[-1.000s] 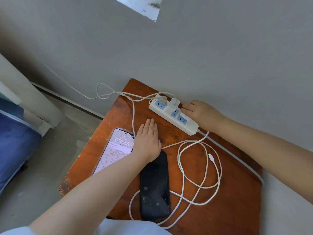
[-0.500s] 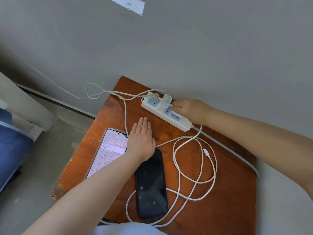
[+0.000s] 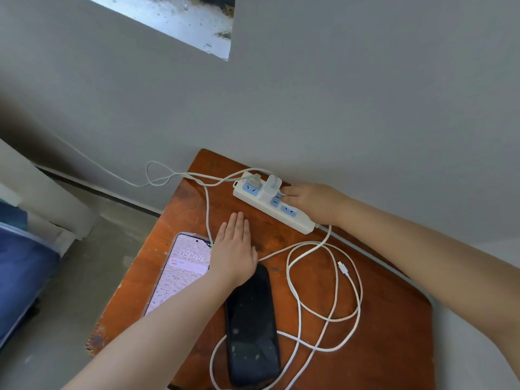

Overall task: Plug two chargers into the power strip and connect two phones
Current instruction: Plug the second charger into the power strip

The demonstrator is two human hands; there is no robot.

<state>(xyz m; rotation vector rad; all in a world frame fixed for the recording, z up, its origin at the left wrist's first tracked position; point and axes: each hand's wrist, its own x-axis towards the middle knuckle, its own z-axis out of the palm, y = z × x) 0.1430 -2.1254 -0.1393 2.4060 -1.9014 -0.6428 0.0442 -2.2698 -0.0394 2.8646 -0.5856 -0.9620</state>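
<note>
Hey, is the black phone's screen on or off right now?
Off. The black phone shows a dark, blank screen, while the other phone beside it is lit and displays 09:44.

A bedroom — blue bed (image 3: 19,266) beside wooden table (image 3: 394,333) (bare grey walls)

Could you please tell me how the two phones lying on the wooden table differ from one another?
The left phone has a lit screen showing a clock and a pale wallpaper; the black phone has a dark screen. The left phone sits nearer the table's left edge, the black phone nearer its middle, looped by a white cable. The left hand covers the black phone's top end and only the left phone's corner. Both lie flat, face up.
</note>
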